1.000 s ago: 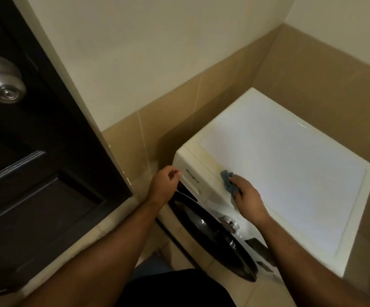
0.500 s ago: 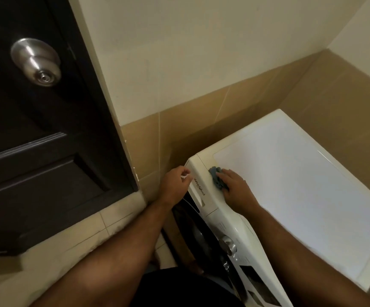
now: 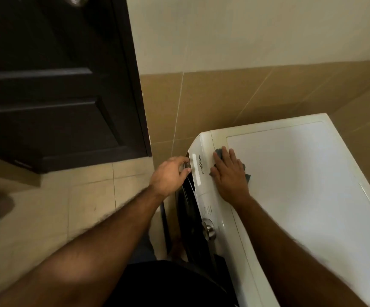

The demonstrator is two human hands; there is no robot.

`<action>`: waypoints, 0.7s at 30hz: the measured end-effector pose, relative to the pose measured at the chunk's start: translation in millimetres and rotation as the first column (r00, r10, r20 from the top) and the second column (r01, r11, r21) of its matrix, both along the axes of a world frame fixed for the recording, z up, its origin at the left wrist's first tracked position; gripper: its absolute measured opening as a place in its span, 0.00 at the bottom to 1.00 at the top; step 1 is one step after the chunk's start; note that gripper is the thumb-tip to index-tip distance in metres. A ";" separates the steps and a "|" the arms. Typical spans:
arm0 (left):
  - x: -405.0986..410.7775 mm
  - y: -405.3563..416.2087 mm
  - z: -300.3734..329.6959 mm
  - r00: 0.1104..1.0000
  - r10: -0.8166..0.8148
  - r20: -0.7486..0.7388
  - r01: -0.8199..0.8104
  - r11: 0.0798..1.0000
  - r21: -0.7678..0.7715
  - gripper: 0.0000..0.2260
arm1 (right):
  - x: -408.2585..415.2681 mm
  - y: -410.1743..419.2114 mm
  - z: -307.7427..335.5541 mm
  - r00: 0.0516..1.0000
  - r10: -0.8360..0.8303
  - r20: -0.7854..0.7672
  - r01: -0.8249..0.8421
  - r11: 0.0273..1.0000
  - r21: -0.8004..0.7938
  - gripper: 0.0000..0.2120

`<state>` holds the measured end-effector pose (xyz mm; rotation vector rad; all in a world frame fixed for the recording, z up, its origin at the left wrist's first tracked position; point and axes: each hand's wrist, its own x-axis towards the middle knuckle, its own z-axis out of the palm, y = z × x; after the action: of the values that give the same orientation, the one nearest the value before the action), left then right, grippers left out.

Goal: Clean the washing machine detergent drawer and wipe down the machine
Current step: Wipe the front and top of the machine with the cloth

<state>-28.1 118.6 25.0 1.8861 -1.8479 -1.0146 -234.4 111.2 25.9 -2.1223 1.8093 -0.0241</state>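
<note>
Beige floor tiles point(image 3: 91, 196) and tan wall tiles point(image 3: 223, 96) frame what I see from the head camera, with a dark panelled door point(image 3: 57, 85) standing off to the left. Nearest to me, both forearms reach forward over a dark garment at the bottom edge. My left hand point(image 3: 170, 173) has its fingers curled at the handle recess of the detergent drawer point(image 3: 196, 168), the grip clenched on the drawer's lower edge at the washing machine's point(image 3: 312, 196) front top corner. The drawer front carries a brand logo and looks flush with the panel. Just beside it, my right hand point(image 3: 229, 173) lies flat, fingers straight, pressing a grey-blue cloth point(image 3: 247, 173) onto the machine's white top near its front edge. Lower on the front panel sits a silver dial point(image 3: 209, 229), beside the dark door glass.
</note>
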 end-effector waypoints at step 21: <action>-18.9 -21.9 -81.2 0.874 0.253 -0.415 -0.240 0.967 0.085 0.19 | 31.1 -61.5 -23.9 0.998 -0.002 -0.071 -0.009 0.987 -0.163 0.25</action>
<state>-47.0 96.7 -56.2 1.6922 -1.3147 -1.2471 -203.3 49.7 2.0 -2.2644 1.9026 -0.1008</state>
